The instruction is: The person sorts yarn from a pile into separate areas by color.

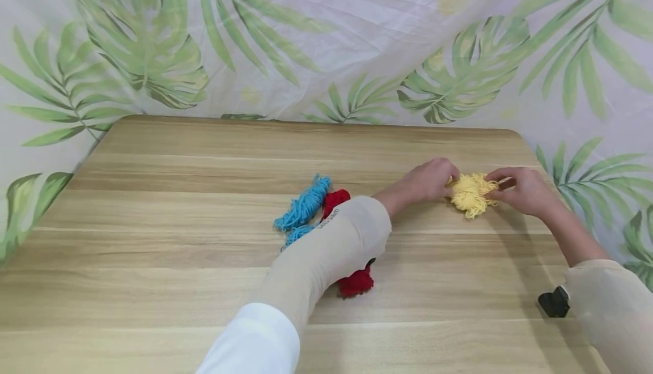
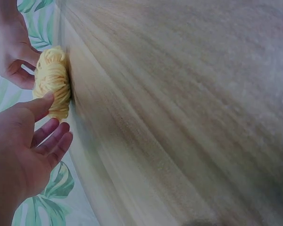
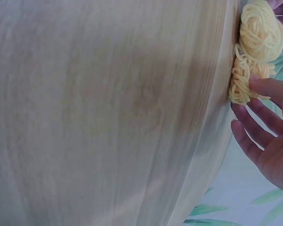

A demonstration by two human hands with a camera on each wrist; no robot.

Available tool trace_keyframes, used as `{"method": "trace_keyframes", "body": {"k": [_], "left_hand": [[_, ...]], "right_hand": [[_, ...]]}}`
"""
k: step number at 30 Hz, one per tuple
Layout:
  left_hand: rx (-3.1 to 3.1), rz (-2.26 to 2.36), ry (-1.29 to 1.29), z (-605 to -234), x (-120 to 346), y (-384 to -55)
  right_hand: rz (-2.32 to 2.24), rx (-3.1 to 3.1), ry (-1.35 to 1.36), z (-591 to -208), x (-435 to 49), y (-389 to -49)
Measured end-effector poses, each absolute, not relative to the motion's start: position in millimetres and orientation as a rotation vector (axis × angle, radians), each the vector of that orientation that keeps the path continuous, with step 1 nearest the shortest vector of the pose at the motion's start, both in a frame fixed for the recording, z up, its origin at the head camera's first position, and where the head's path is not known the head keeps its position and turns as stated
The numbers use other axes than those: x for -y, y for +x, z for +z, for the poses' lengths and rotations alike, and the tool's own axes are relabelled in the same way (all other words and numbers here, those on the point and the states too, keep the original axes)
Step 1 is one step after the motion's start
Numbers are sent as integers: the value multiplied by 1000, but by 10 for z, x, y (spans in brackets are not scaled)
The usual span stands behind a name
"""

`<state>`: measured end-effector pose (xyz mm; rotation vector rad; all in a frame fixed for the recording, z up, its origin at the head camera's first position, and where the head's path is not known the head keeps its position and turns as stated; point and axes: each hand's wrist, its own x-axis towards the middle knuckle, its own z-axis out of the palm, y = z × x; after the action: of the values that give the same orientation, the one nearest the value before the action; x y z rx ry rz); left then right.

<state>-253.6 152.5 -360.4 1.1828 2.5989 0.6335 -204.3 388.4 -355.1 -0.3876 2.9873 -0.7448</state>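
At the right of the table in the head view lies yellow yarn [image 1: 468, 195], a rounded wad with a looser, loopy part on its right. Whether these are two pieces I cannot tell. My left hand [image 1: 432, 180] holds the wad from the left; in the left wrist view its thumb presses the yarn [image 2: 54, 80], while the other fingers of that hand [image 2: 21, 153] spread beneath. From the other side my right hand [image 1: 525, 191] pinches the loopy part. In the right wrist view, that hand's thumb [image 3: 266, 87] lies on the loops and its fingertips are partly behind them.
Blue yarn bundles [image 1: 305, 203] and red yarn [image 1: 336, 197] lie mid-table, partly hidden by my left sleeve [image 1: 326, 255]. More red yarn [image 1: 357, 283] shows below that forearm. A black piece [image 1: 554, 302] sits by my right cuff. Leaf-printed cloth [image 1: 357, 39] hangs behind the wooden table [image 1: 168, 238].
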Motion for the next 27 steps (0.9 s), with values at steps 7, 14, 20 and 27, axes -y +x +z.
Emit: {"method": "trace_keyframes", "body": {"k": [7,14,20,27], "left_hand": [[-2568,572,1217,-3582,-1517,-2531],[-2548,592,1221,-3566,-1487,-2513],[-2512,580,1224,-3492,-1446,-2499],[-2503,554,1245,-3411,-1344,-2504]], "right_hand": [[-751,-2989,-390,-3554,-3908,-2038],[-755,-2980,-387,-3558,-3906,-2037],[-730,-2976,-381,-3533,-3899,-2048],[-684,-2970,-370,-3505,-3888,-2053]]}}
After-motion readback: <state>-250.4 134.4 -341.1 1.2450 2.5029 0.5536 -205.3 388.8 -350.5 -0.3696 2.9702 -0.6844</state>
